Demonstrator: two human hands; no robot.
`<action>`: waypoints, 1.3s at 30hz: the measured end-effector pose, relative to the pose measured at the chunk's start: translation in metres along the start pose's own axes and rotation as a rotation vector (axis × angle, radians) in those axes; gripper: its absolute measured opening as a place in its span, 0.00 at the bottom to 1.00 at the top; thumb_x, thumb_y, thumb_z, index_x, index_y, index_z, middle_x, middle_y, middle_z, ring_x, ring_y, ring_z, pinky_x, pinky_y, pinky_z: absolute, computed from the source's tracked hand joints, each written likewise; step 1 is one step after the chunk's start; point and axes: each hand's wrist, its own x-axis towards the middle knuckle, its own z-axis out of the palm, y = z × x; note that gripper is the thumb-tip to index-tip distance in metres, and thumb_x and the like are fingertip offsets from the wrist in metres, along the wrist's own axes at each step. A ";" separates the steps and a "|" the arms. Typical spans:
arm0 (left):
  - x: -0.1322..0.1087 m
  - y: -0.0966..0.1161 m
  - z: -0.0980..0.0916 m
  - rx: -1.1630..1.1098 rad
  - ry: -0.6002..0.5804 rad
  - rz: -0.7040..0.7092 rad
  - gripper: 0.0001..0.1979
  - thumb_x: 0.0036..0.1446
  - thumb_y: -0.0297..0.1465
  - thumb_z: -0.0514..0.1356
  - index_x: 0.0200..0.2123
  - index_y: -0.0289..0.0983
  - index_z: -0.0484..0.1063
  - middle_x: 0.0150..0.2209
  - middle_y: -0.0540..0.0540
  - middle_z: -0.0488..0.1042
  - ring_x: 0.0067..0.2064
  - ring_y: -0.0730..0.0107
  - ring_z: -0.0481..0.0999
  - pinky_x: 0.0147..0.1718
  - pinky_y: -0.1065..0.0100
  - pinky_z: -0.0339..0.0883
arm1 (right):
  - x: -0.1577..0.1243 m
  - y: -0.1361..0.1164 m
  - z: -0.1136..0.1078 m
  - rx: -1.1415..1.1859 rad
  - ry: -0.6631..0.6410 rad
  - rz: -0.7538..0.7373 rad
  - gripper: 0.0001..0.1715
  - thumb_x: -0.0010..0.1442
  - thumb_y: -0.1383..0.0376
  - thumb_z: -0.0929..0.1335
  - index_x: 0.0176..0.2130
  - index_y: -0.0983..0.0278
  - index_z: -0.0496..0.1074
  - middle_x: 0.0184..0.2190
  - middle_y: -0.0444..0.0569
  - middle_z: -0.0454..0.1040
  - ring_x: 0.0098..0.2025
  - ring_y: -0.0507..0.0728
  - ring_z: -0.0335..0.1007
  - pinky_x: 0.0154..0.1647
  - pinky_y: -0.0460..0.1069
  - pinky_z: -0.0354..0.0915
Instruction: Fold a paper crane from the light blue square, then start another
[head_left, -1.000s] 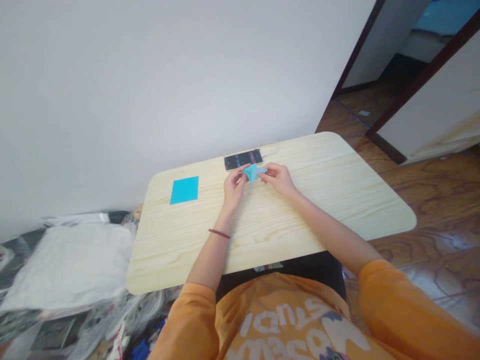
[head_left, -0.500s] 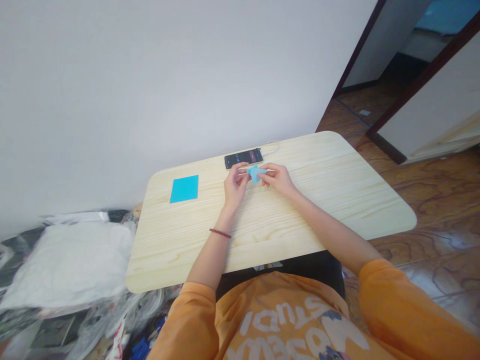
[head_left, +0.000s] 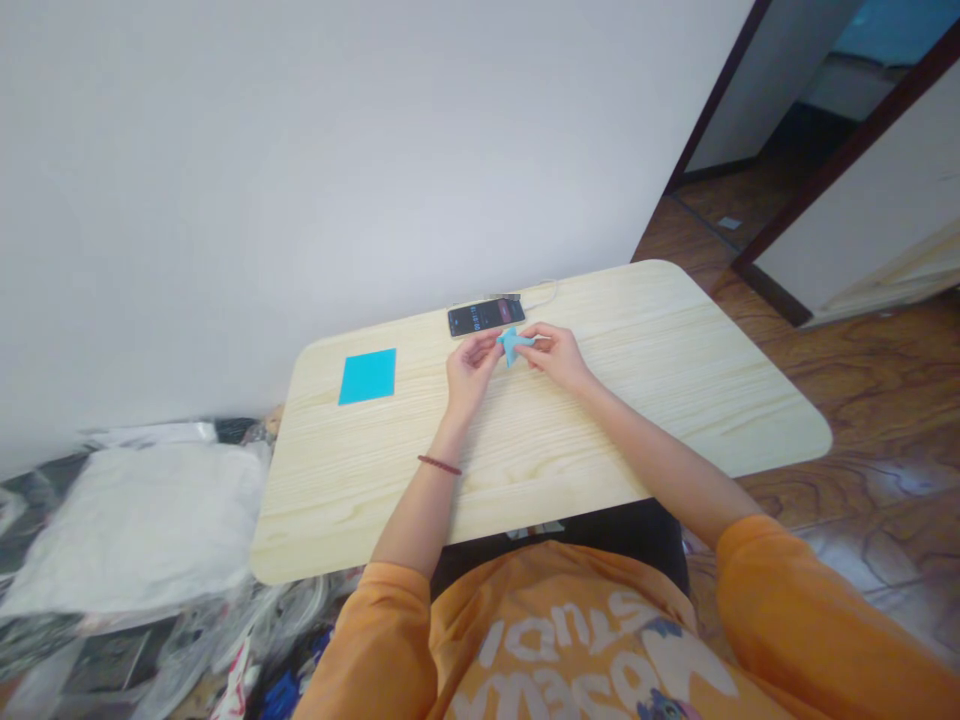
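Both hands meet over the far middle of a light wooden table. My left hand and my right hand each pinch one side of a small folded piece of light blue paper, held just above the tabletop. A red bracelet circles my left wrist. A flat square sheet of blue paper lies on the table to the left, apart from both hands.
A black phone with a lit screen lies just beyond the hands, a white cable running from it to the right. White bags and clutter pile up on the floor left of the table. A doorway opens at the upper right.
The folded paper has been pressed narrower between my fingertips. Both hands stay in the same spot over the table.
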 end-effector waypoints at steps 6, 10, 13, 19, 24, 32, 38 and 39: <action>-0.001 0.001 0.000 0.008 0.032 -0.047 0.15 0.47 0.39 0.66 0.37 0.36 0.76 0.36 0.43 0.79 0.37 0.65 0.79 0.38 0.63 0.74 | -0.001 -0.003 0.000 -0.005 -0.003 -0.097 0.16 0.43 0.57 0.73 0.30 0.64 0.72 0.28 0.46 0.74 0.26 0.50 0.65 0.26 0.46 0.61; -0.001 0.003 0.001 0.013 0.048 -0.050 0.16 0.46 0.40 0.66 0.36 0.36 0.76 0.35 0.43 0.79 0.35 0.66 0.79 0.32 0.65 0.75 | 0.001 -0.002 0.000 -0.019 0.028 -0.108 0.17 0.43 0.54 0.74 0.29 0.64 0.74 0.31 0.47 0.75 0.30 0.52 0.66 0.30 0.47 0.63; -0.001 0.004 0.002 -0.009 0.053 -0.060 0.16 0.44 0.40 0.67 0.34 0.35 0.77 0.36 0.43 0.79 0.35 0.66 0.78 0.31 0.66 0.75 | 0.002 -0.002 0.000 0.010 0.035 -0.071 0.20 0.41 0.51 0.74 0.28 0.64 0.74 0.29 0.47 0.75 0.30 0.53 0.67 0.32 0.48 0.64; -0.001 0.004 0.002 -0.058 0.082 -0.146 0.19 0.40 0.39 0.69 0.35 0.35 0.77 0.33 0.43 0.79 0.32 0.67 0.78 0.27 0.69 0.74 | 0.001 -0.007 0.000 0.081 0.018 -0.060 0.19 0.40 0.52 0.75 0.26 0.64 0.75 0.26 0.47 0.75 0.30 0.53 0.69 0.37 0.50 0.64; 0.000 0.001 0.001 -0.063 0.097 -0.142 0.19 0.40 0.38 0.70 0.35 0.34 0.77 0.31 0.43 0.79 0.31 0.67 0.78 0.28 0.67 0.74 | 0.000 -0.008 0.001 0.154 -0.003 -0.034 0.18 0.38 0.55 0.76 0.25 0.65 0.75 0.25 0.46 0.75 0.29 0.52 0.69 0.37 0.49 0.64; -0.001 0.001 0.002 -0.081 0.076 -0.110 0.18 0.41 0.38 0.69 0.34 0.34 0.77 0.31 0.44 0.79 0.32 0.67 0.79 0.31 0.66 0.76 | -0.001 -0.009 0.001 0.145 0.015 0.024 0.21 0.36 0.51 0.76 0.24 0.65 0.74 0.23 0.46 0.74 0.27 0.53 0.68 0.29 0.48 0.64; 0.000 0.002 0.001 -0.018 -0.008 -0.049 0.17 0.45 0.37 0.67 0.40 0.37 0.76 0.33 0.45 0.79 0.32 0.70 0.78 0.36 0.67 0.74 | 0.000 -0.007 0.000 0.099 0.035 0.008 0.20 0.36 0.52 0.76 0.23 0.65 0.74 0.21 0.45 0.73 0.25 0.52 0.66 0.29 0.48 0.63; 0.000 0.002 0.000 -0.005 -0.024 -0.048 0.17 0.45 0.37 0.67 0.41 0.38 0.76 0.34 0.45 0.79 0.33 0.70 0.78 0.36 0.66 0.74 | 0.000 -0.006 0.000 0.077 0.038 -0.005 0.20 0.36 0.52 0.76 0.23 0.65 0.74 0.22 0.45 0.74 0.25 0.52 0.66 0.29 0.48 0.63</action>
